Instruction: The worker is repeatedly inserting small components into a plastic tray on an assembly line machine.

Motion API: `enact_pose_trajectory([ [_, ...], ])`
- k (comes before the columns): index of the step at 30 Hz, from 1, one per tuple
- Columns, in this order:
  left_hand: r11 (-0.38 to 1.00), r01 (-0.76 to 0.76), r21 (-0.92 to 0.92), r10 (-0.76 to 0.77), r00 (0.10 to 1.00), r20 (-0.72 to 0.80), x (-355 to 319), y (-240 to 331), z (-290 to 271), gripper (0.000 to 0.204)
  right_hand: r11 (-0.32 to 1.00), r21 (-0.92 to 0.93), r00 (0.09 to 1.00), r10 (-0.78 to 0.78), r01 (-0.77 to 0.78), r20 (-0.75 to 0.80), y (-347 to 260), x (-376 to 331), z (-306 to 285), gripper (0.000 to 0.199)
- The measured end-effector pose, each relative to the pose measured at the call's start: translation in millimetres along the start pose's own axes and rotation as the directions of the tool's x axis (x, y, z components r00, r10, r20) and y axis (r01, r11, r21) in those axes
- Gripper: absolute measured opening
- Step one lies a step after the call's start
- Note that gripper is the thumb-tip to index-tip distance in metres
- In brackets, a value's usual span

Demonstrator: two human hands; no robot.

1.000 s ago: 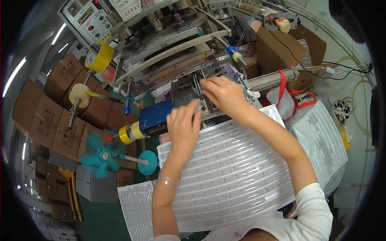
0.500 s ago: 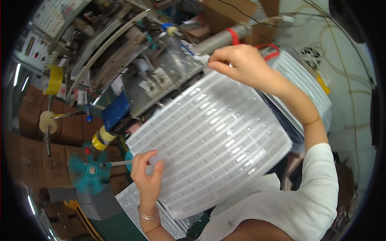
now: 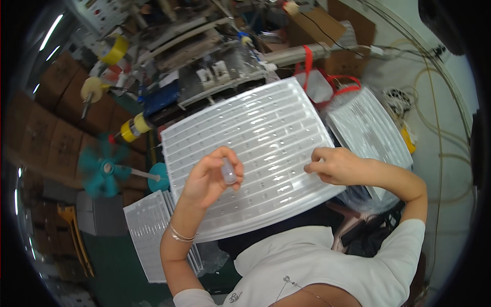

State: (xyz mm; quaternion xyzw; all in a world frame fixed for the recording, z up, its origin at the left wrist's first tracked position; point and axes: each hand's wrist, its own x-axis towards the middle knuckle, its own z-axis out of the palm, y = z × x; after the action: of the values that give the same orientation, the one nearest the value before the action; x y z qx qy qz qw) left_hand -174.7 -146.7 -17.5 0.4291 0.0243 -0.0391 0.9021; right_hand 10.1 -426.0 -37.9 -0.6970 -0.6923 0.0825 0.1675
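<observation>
A large white ribbed plastic tray (image 3: 266, 134), with rows of long channels and small clear pieces in them, lies in front of me. Above its near left part, my left hand (image 3: 208, 176) is closed around a small clear plastic cylinder (image 3: 228, 173), apparently a cap or vial. Over the tray's right side, my right hand (image 3: 335, 165) has its fingers bent and pinched together. Anything between those fingertips is hidden or too small to make out.
More white trays (image 3: 146, 235) are stacked low at the left, and another wrapped in clear film (image 3: 365, 128) stands at the right. Behind the big tray is a metal machine bench (image 3: 220, 77). A teal fan (image 3: 106, 166) and yellow tape rolls (image 3: 134, 127) are at the left.
My right hand has come from the tray's far edge back toward me, over its right side. My left hand has moved inward over the tray with the clear cylinder. The view has also shifted.
</observation>
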Motion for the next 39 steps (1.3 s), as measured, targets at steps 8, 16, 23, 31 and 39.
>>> enact_pose_trajectory([
  [8,0.837,0.207,0.507,0.049,0.894,-0.445,12,-19,-4,0.019,0.993,0.117,0.970,0.059,-0.033,-0.234,11,77,-26,0.028],
  [16,-0.141,0.185,0.973,0.643,0.764,-0.052,46,9,-59,0.023,0.901,0.433,0.835,0.211,0.035,-0.508,49,159,-23,0.014],
  [23,-0.532,0.470,0.704,0.795,0.564,0.224,138,88,-86,0.027,0.926,0.376,0.731,0.237,0.029,-0.640,74,220,-17,0.022],
  [31,-0.553,0.264,0.790,0.732,0.607,0.310,160,109,-99,0.029,0.997,0.005,0.623,0.056,-0.083,-0.780,84,285,-20,0.024],
  [39,-0.096,-0.015,0.995,0.642,0.763,0.074,77,56,-54,0.026,0.921,-0.216,0.721,0.094,-0.325,-0.686,105,325,-9,0.020],
])
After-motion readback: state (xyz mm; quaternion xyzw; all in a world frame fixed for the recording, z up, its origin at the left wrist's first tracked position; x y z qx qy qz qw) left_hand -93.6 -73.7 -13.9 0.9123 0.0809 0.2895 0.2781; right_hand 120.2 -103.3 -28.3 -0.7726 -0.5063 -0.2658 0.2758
